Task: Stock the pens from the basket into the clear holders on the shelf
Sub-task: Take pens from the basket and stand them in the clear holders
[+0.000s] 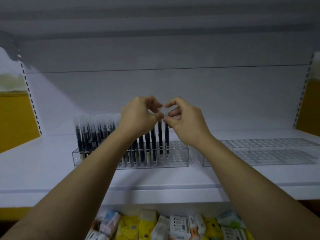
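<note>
Pens (90,135) with dark barrels and clear caps stand upright in the first clear holder (76,158), which sits near the middle of the shelf (43,170), a little back from its front edge. They fill that holder from its left end across most of its length. Your left hand (138,116) reaches over the filled rows with its fingers curled. Its thumb and forefinger pinch the clear cap of the second-last pen (160,135) at the right edge of the filled part.

Your right hand (187,122) comes in just beside it, the fingertips of the two hands almost touching, and pinches the cap of the last pen (167,135) in the same way. Both of these pens are upright with their lower ends down in the holder's holes; whether they are fully seated cannot be told from this view. To their right, the few columns of holes at the holder's right end are empty. Further right, set apart from the first, a second clear holder (259,153) lies toward the shelf's right edge with no pens in it. Packets (155,224) lie on the level below the front edge. The basket is out of view.

You appear to be in the placing step, with the first holder nearly stocked. Next you likely need to press both pens home and let the caps go without tipping the neighbours. Then fetch more pens from the basket and fill the free holes at the right end before you start the second holder.
</note>
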Motion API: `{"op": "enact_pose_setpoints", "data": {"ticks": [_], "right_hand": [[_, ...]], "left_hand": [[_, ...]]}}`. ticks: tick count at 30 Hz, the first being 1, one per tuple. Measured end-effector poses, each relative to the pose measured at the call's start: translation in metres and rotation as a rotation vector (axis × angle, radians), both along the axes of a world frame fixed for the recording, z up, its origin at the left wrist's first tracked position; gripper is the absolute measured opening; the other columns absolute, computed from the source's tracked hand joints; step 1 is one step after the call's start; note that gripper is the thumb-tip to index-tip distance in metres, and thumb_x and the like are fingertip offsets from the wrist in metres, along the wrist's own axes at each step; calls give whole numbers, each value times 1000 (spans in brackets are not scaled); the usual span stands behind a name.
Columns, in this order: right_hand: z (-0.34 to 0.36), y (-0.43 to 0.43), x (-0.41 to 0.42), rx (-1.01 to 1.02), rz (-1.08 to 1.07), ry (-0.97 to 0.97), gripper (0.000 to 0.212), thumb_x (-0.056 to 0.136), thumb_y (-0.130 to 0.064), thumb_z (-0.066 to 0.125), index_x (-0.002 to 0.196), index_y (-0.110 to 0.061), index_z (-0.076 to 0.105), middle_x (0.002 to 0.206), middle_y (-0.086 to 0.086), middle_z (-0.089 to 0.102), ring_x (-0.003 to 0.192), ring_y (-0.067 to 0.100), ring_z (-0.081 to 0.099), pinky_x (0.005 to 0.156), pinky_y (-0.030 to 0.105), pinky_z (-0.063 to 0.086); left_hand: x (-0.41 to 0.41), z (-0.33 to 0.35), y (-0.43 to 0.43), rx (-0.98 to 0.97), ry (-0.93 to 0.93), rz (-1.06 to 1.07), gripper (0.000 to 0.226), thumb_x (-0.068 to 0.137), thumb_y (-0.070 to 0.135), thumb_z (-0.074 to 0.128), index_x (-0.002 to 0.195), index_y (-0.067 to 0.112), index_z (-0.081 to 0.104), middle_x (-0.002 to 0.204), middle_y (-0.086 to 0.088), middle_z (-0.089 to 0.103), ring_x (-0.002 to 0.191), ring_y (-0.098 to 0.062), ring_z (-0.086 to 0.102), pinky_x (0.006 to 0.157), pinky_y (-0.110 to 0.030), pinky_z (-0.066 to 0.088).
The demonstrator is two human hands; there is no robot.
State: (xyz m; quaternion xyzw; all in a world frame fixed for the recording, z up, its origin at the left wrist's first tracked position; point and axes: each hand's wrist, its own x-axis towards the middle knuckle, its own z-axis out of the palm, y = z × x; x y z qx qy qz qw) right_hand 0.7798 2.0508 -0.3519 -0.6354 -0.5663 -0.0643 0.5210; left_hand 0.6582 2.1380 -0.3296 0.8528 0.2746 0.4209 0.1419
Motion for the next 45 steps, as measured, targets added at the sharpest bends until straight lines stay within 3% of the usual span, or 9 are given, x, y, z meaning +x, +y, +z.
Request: {"op": "enact_pose_setpoints", "data": {"ticks": [4,8,14,19,23,29,36,40,45], "right_hand": [[-1,2,2,11,-34,54,23,86,-19,71,103,-27,57,80,-9,64,76,12,65,79,38,57],[-1,-3,-1,-45,-62,-134,25,89,-24,67,111,-26,55,85,-13,60,79,10,61,77,32,55],[-3,-7,0,-70,-80,-209,22,90,-24,65,112,-25,59,96,-9,62,86,10,60,82,35,54],[-9,-21,-1,-131,-89,-229,59,87,-32,69,139,-28,41,118,-9,52,103,7,51,90,29,48],[-17,-39,-7,-169,-98,-245,67,85,-32,70,143,-28,35,133,-6,46,117,10,48,99,31,43],[-37,-82,-26,-170,-92,-235,71,86,-31,70,145,-32,30,136,-8,43,120,9,46,101,32,42],[-97,-143,-38,-276,-104,-220,53,85,-32,70,133,-32,47,116,-16,47,97,1,50,86,24,45],[-148,-164,-39,-400,-99,-243,50,85,-31,71,130,-27,51,118,-9,51,97,3,48,85,19,39],[-211,-179,-36,-633,-116,-191,52,87,-37,68,133,-24,50,126,-5,49,113,13,51,89,26,42]], "left_hand": [[-2,0,1,-16,70,43,11,84,35,71,92,32,66,97,14,66,95,-11,62,94,-46,49],[-3,1,0,20,150,39,14,87,33,68,99,28,67,110,7,64,103,-12,57,91,-34,47],[-9,0,-7,181,256,108,27,89,38,64,114,29,63,130,4,54,121,-18,48,108,-47,36],[-16,-4,-17,265,312,108,44,90,42,60,133,33,52,141,7,49,131,-18,41,116,-49,22],[-30,-12,-34,339,296,100,53,91,37,61,140,31,44,144,6,47,135,-17,37,120,-46,10],[-52,-37,-70,389,279,27,49,89,32,63,136,29,50,137,7,53,130,-16,43,116,-39,21],[-73,-106,-115,294,271,-44,46,90,38,61,134,29,52,134,6,54,125,-18,46,102,-38,34],[-73,-161,-133,164,325,-138,46,89,41,62,132,29,53,131,5,56,120,-19,50,98,-42,41],[-67,-230,-147,-15,454,-195,51,88,41,63,136,29,49,138,5,52,127,-19,46,104,-39,39]]}}
